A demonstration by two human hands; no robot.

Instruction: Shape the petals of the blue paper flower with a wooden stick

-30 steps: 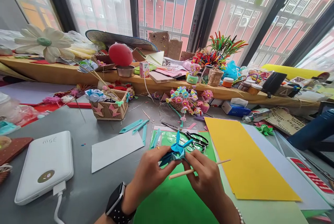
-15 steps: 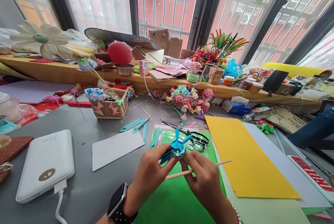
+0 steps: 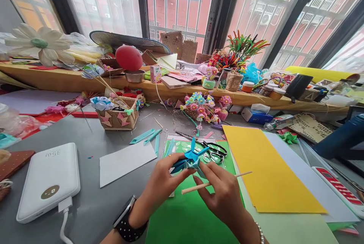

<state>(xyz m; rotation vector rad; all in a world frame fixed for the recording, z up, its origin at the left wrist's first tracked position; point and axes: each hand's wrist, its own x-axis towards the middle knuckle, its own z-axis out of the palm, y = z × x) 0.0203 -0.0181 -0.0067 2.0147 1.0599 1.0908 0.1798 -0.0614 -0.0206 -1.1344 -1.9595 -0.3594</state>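
A small folded blue paper flower (image 3: 191, 159) is pinched between both my hands above a green sheet (image 3: 187, 217). My left hand (image 3: 162, 182), with a dark watch on the wrist, grips the flower's left side with closed fingers. My right hand (image 3: 220, 192) pinches the flower's right side and also holds a thin wooden stick (image 3: 213, 183) that lies across its fingers, pointing right. Black-handled scissors (image 3: 212, 150) lie just behind the flower.
A yellow sheet (image 3: 267, 172) lies to the right over pale paper. A white power bank (image 3: 48, 179) with cable sits at left, a white paper (image 3: 125, 160) and teal strips (image 3: 148, 136) in the middle. A woven basket (image 3: 118, 117), paper flowers and craft clutter crowd the wooden ledge (image 3: 170, 92).
Both hands have shifted slightly up and left with the flower. The stick's angle has changed a little. The camera has tilted slightly.
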